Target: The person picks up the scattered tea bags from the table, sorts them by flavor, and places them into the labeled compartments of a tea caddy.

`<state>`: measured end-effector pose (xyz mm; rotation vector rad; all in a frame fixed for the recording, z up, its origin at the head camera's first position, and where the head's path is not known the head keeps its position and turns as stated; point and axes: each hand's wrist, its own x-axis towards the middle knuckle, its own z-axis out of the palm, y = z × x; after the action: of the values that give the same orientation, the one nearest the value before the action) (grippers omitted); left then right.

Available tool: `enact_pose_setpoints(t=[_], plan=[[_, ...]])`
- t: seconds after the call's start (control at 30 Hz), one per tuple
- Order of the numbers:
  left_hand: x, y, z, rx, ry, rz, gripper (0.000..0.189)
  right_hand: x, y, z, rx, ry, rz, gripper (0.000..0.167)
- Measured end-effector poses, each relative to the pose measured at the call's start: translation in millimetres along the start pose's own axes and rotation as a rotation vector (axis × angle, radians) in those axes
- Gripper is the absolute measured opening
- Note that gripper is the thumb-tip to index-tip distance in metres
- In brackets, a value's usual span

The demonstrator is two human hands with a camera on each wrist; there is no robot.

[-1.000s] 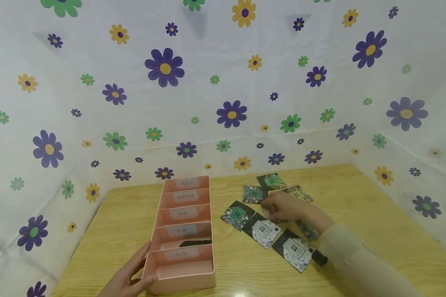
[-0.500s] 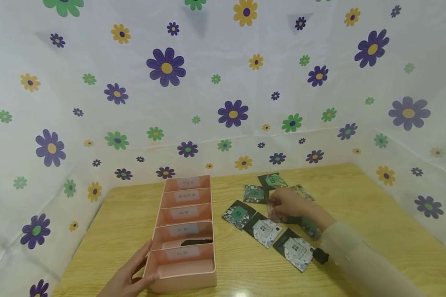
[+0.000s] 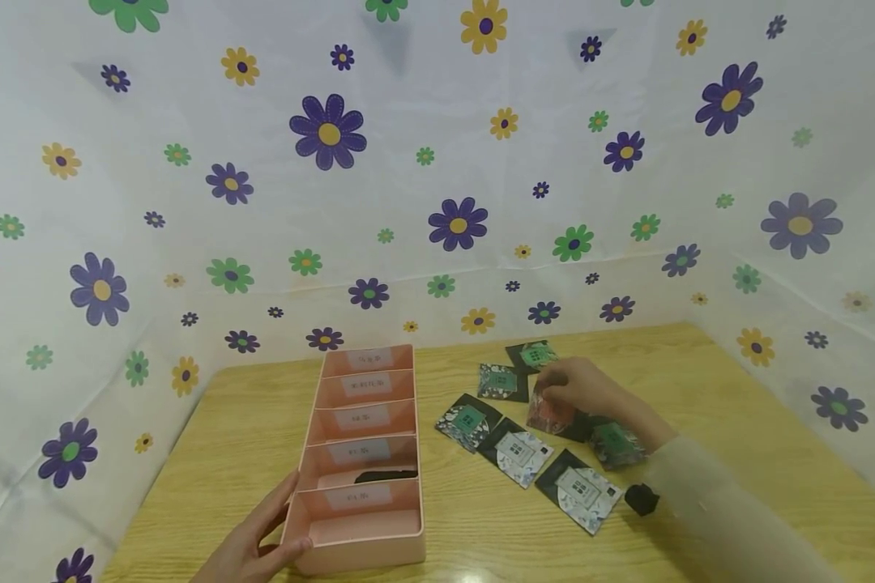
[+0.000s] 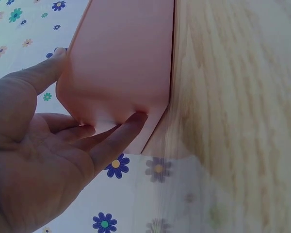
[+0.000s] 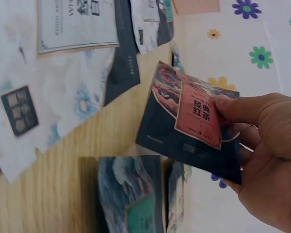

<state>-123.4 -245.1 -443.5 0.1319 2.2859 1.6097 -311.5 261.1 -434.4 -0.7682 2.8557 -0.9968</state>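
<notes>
My right hand (image 3: 579, 393) pinches a dark tea sachet (image 5: 157, 133) with a red label between thumb and fingers. In the right wrist view it is tilted and stands off the wooden table. My left hand (image 3: 251, 534) holds the near left corner of a long pink divided box (image 3: 357, 553), thumb at the near end and fingers along the left side. The left wrist view has the fingertips against the pink wall. Around the right hand lie several other sachets: green-labelled ones (image 3: 468, 421) and white-labelled ones (image 3: 579, 490).
The box has several compartments in a row, with paper labels (image 3: 368, 495) on the dividers. A dark flat thing (image 3: 386, 476) lies in the second compartment from the near end. Behind the wooden table (image 3: 736, 421) hangs a white flower-print cloth (image 3: 379, 194).
My right hand has shifted right with the red-labelled sachet pinched in it, and more of a green-labelled sachet beneath its wrist shows. The left hand stays on the box.
</notes>
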Motion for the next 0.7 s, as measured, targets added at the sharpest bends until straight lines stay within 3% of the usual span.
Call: enact_pose_setpoints(t=[0.3,0.7], plan=[[-0.2,2.3,0.4,-0.025,-0.004,-0.009,0.086,-9.2,-8.9,-15.0,0.039,0.081,-0.077,0.03],[-1.0,-1.1,-0.5,0.009,-0.006,0.045,0.084,-19.6,-26.3,-24.4,0.211,0.122,-0.02,0.024]])
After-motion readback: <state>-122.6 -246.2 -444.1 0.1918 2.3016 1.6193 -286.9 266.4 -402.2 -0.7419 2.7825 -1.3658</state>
